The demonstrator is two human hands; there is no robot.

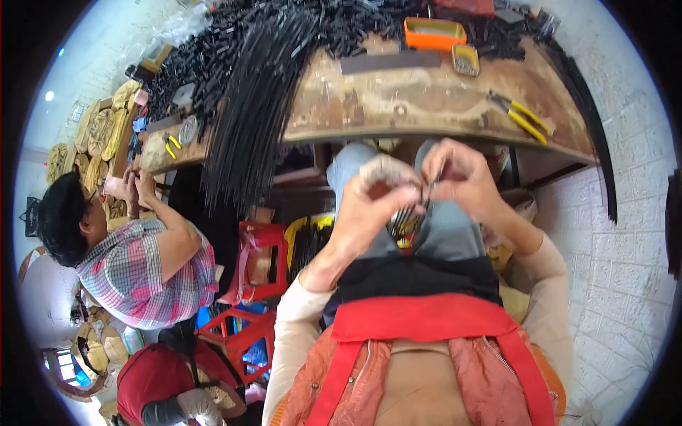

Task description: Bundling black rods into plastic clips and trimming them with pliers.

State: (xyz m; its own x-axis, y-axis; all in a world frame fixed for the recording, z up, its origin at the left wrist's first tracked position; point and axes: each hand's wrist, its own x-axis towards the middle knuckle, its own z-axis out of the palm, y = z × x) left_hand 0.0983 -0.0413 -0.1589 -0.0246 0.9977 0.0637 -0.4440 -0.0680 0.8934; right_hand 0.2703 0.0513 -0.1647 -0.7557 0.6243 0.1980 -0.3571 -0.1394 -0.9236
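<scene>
Above my lap, my left hand [373, 202] and my right hand [465, 181] come together with the fingertips almost touching. Both are closed in a pinch. A thin, small dark piece [434, 182] shows at my right fingertips; its kind is too small to tell. What the left fingertips pinch is mostly hidden by the fingers. Below the hands, between my knees, is a bunch of black strips [405, 224], partly covered by my left hand.
A worn wooden table [383, 99] spans the front, bearing yellow-handled pliers [522, 117], an orange tray [435, 33], a small tin [465, 61] and heaped black pieces [234, 32]. Long black strips [252, 113] overhang its edge. A co-worker [145, 259] sits left, near a red stool [263, 259].
</scene>
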